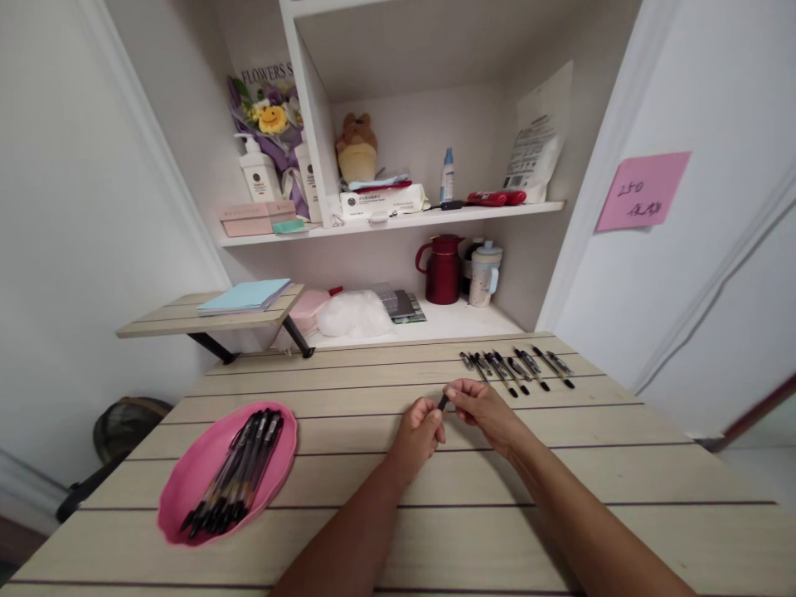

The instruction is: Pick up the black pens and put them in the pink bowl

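Both hands meet above the middle of the table, pinching a short black piece of a pen (443,402) between them. My left hand (419,431) has its fingers closed around the lower end. At the upper end, my right hand (480,408) grips with thumb and fingertips. Most of the piece is covered by fingers. Beyond the right hand lies a row of black pens and pen parts (522,365), some with their shafts bare. To the left, a pink scalloped tray (169,497) holds a bundle of black pens (240,468).
A small raised shelf (155,319) with blue paper (245,294) stands at the back left. Behind the table, a white cabinet holds a red jug (444,269), a pale cup (483,278) and a cloudy plastic bag (354,313). A pink note (644,191) hangs on the right wall.
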The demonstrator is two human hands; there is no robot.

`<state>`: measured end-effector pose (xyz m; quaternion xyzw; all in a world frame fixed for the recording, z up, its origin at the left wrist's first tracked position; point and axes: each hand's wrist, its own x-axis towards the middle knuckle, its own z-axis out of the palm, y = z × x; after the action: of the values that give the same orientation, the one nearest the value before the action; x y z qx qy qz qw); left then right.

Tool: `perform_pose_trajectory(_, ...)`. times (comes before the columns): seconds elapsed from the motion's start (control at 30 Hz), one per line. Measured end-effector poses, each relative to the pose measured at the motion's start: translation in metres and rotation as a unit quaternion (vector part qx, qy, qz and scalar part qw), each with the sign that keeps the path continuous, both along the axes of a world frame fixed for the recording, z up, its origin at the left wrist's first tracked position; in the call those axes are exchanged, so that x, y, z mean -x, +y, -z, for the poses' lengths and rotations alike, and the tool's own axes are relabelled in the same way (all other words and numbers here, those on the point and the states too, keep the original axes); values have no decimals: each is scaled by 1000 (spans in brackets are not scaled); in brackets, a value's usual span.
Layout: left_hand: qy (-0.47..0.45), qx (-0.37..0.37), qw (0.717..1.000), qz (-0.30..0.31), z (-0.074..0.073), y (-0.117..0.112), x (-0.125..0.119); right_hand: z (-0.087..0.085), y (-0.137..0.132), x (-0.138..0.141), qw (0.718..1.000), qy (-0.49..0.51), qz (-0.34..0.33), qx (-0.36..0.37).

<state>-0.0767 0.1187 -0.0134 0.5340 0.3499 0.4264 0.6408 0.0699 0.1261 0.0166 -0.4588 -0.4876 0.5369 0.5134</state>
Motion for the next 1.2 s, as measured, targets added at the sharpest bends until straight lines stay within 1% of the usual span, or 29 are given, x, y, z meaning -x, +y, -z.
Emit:
perform_pose_trajectory(0.03,-6,6,1000,-3,0,0,0,-1,4,-5,1000,-15,8,-9)
perform_pose_trajectory(0.07,-14,13,1000,-9,0,1,1,-2,10,-11,998,-54,35,-17)
perform_pose_trajectory(0.1,-23,20,999,-15,0,2,2,-3,17,-20,992,-102,76,-24)
perform_pose_trajectory(0.13,-32,28,999,-21,1,2,2,-5,26,-29,974,-182,135,-25)
perform_pose_trajectory(0.17,-40,32,998,-25,1,3,3,-7,36,-39,936,-298,186,-22)
perform_pose_trajectory(0.23,-52,34,998,-25,2,4,3,-11,57,-56,904,-372,211,-14)
perform_pose_trajectory(0.33,-52,35,998,-21,2,4,3,-14,82,-67,861,-462,210,-1)
perform_pose_trajectory(0.47,-43,35,998,-26,3,4,3,-10,101,-54,816,-547,187,21)
perform_pose_trajectory(0.57,-40,33,998,-26,3,4,3,-5,108,-40,795,-581,170,30)
perform_pose_trajectory(0.67,-44,33,998,-24,3,4,2,-1,111,-31,788,-596,154,35)
perform_pose_trajectory(0.77,-51,34,998,-25,4,4,2,2,106,-23,793,-593,138,28)
perform_pose_trajectory(0.83,-54,34,998,-26,3,4,2,3,99,-18,805,-579,126,19)
perform_pose_trajectory(1.0,-53,31,998,-18,1,3,3,3,68,-11,860,-500,100,4)
perform_pose_trajectory(1.03,-52,31,998,-15,1,2,4,2,60,-11,877,-472,93,4)
perform_pose_trajectory(1.07,-49,32,998,-13,0,2,4,1,51,-11,903,-422,81,9)
perform_pose_trajectory(1.1,-45,31,998,-12,0,2,4,0,42,-11,936,-346,67,15)
perform_pose_trajectory(1.13,-40,29,999,-10,-1,1,4,-2,34,-11,967,-250,52,21)
perform_pose_trajectory(1.17,-34,25,999,-8,-1,1,3,-3,27,-11,989,-143,44,23)
perform_pose_trajectory(1.2,-28,21,999,-6,-1,1,3,-6,21,-11,998,-42,42,21)
